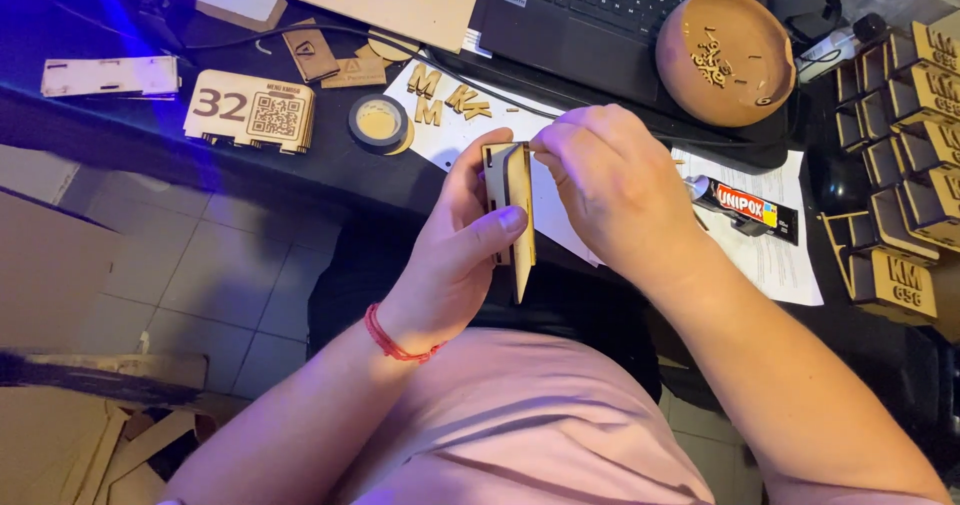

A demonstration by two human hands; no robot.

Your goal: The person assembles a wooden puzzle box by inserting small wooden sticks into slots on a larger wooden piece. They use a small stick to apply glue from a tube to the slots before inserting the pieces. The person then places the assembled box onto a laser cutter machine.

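A: Nearest, the left hand [455, 255] grips a thin wooden panel piece [510, 210] edge-up above the lap, thumb across its face.

B: And the right hand [610, 190]?

A: Its fingertips are pinched closed at the panel's top edge, seemingly pressing a small part on. That looks like a fitting step; it calls for steady alignment.

B: Beyond?

A: A glue tube [745, 207] on the desk [330, 165], then a bowl [725, 57] of cut letters.

Premises: a small hobby workshop set up on a dark desk [330, 170] over a tiled floor. Evidence: rows of laser-cut thin-plywood stands [905, 135], loose wooden cut-out letters [440, 95], a black glue tube [745, 208], a tape roll [378, 123], a black laptop [590, 15], cardboard offcuts [90, 445].
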